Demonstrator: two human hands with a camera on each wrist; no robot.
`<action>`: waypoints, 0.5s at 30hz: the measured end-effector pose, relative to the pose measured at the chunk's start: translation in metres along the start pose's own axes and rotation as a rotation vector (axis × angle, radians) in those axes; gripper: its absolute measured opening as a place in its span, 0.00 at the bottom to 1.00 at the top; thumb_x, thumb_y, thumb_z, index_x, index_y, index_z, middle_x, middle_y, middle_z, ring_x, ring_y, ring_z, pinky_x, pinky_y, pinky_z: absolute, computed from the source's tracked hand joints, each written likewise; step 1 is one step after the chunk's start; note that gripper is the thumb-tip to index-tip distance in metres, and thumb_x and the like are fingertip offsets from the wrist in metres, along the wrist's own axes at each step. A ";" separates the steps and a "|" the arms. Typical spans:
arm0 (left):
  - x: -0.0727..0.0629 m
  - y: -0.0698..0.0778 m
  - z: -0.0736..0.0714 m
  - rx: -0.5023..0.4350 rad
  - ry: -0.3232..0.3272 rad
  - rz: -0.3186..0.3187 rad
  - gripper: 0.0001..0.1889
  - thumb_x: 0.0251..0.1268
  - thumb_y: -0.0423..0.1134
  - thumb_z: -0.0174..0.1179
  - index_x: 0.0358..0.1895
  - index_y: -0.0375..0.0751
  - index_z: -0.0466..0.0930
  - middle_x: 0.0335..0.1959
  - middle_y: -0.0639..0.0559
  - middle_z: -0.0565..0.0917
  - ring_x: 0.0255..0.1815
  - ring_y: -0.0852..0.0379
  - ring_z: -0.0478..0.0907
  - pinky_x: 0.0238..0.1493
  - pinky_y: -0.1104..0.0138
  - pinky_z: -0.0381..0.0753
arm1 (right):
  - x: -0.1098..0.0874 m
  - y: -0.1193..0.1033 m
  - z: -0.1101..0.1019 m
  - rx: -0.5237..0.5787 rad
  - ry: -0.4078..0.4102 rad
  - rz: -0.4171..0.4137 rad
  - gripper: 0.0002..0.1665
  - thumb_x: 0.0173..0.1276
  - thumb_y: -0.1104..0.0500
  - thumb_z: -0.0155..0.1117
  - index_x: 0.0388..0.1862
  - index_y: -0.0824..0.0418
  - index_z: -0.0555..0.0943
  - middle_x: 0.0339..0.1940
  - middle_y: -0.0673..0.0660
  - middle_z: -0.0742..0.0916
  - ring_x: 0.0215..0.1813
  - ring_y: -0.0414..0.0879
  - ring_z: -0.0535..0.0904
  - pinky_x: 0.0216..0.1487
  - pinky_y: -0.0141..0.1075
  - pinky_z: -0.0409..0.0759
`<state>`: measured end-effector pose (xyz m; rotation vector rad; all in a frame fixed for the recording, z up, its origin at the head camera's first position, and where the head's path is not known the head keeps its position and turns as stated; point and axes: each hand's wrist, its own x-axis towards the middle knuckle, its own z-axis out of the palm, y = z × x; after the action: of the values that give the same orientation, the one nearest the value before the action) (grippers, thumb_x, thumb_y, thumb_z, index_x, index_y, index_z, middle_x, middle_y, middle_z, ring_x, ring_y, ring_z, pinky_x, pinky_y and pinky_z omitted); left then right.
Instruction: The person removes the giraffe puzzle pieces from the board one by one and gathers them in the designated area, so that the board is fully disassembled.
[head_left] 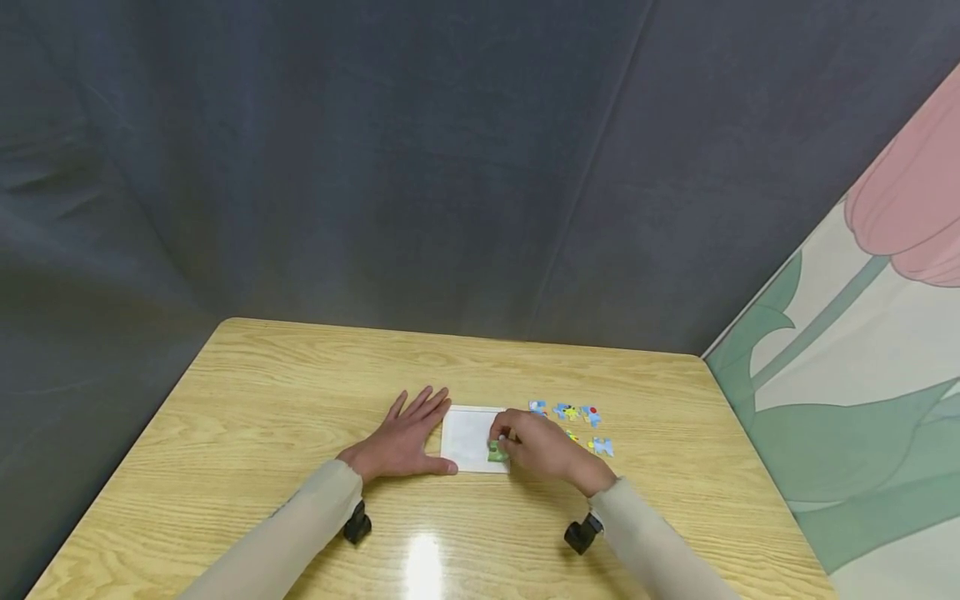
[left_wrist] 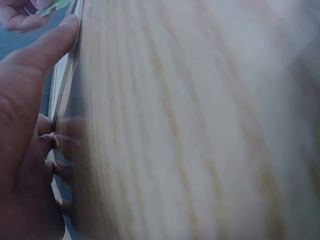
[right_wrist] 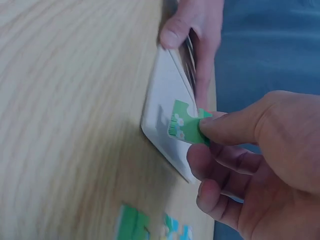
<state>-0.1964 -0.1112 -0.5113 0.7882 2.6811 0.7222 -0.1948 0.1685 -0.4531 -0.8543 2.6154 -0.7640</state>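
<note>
A shallow white puzzle tray (head_left: pixel 463 429) lies flat on the wooden table. My right hand (head_left: pixel 543 447) pinches a green jigsaw puzzle piece (right_wrist: pixel 184 121) between thumb and fingertips, over the right part of the tray. White flowers are printed on the piece, and one edge has a rounded notch. My left hand (head_left: pixel 401 444) rests at the tray's left side with fingers spread and straight. Its thumb (left_wrist: pixel 65 30) lies at the tray's near left corner. Under the right hand, part of the tray is hidden.
Several loose jigsaw pieces (head_left: pixel 602 447), mostly blue with yellow and red spots, lie on the table right of the tray. A green piece (right_wrist: pixel 132 223) is among them. Behind the table (head_left: pixel 300 367) hangs a dark curtain (head_left: pixel 390 183); a flowered curtain (head_left: pixel 885 400) borders the right.
</note>
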 end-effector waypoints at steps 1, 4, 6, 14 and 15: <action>0.000 0.000 0.000 0.000 0.000 -0.001 0.58 0.67 0.71 0.65 0.88 0.41 0.49 0.92 0.48 0.45 0.93 0.43 0.37 0.89 0.37 0.31 | -0.002 0.001 -0.002 0.015 -0.004 0.004 0.09 0.79 0.68 0.61 0.44 0.57 0.86 0.40 0.50 0.87 0.34 0.38 0.77 0.35 0.31 0.78; 0.000 0.000 0.000 -0.006 0.002 -0.002 0.58 0.67 0.71 0.65 0.88 0.40 0.49 0.92 0.48 0.45 0.93 0.42 0.37 0.89 0.36 0.31 | -0.009 0.007 -0.010 0.050 -0.014 0.020 0.08 0.81 0.67 0.60 0.45 0.58 0.86 0.40 0.52 0.87 0.31 0.38 0.75 0.33 0.31 0.76; 0.000 0.001 0.000 -0.010 0.001 -0.001 0.58 0.67 0.71 0.65 0.88 0.40 0.49 0.92 0.48 0.45 0.93 0.42 0.37 0.89 0.36 0.31 | -0.015 0.012 -0.015 0.063 -0.014 0.019 0.08 0.81 0.66 0.59 0.46 0.58 0.85 0.41 0.53 0.87 0.29 0.37 0.75 0.33 0.31 0.76; 0.000 -0.001 0.001 -0.012 -0.003 -0.003 0.58 0.67 0.71 0.64 0.88 0.41 0.48 0.92 0.49 0.44 0.93 0.43 0.36 0.89 0.37 0.29 | -0.043 0.036 -0.040 0.070 0.001 0.042 0.07 0.81 0.67 0.59 0.46 0.61 0.84 0.39 0.55 0.87 0.32 0.37 0.76 0.37 0.32 0.76; 0.001 -0.001 0.001 -0.012 -0.004 -0.003 0.58 0.67 0.71 0.64 0.88 0.41 0.48 0.92 0.49 0.44 0.93 0.43 0.36 0.89 0.37 0.29 | -0.047 0.039 -0.043 0.063 0.001 0.049 0.07 0.81 0.67 0.59 0.46 0.61 0.84 0.38 0.55 0.87 0.32 0.37 0.76 0.37 0.32 0.76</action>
<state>-0.1970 -0.1112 -0.5126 0.7814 2.6712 0.7343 -0.1943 0.2408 -0.4354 -0.7703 2.5886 -0.8290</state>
